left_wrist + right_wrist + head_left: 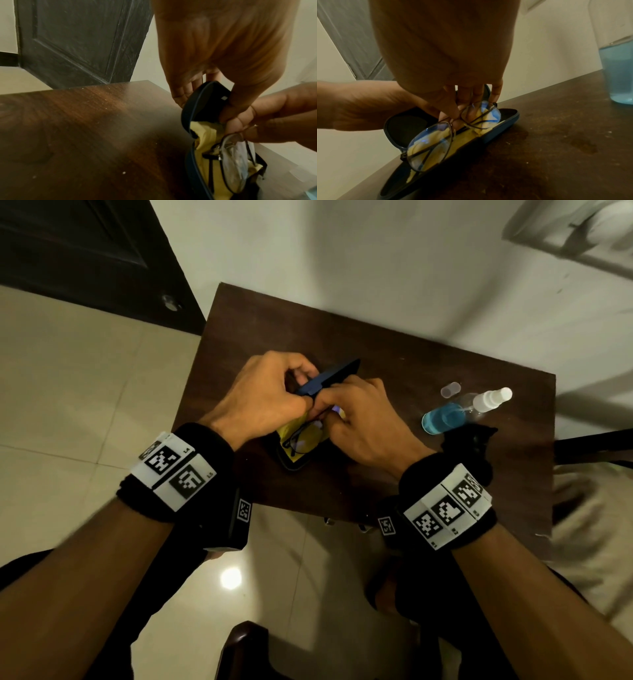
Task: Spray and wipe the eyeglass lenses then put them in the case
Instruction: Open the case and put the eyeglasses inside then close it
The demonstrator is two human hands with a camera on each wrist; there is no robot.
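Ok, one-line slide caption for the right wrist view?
Right hand lowers folded eyeglasses onto yellow cloth in the open case.

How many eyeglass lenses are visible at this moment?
2. Both show in the right wrist view: the near lens over the yellow cloth in the open case, the far lens by the right hand fingers.

Dim warm light, glare spot on floor (231,578), blurred, warped edges
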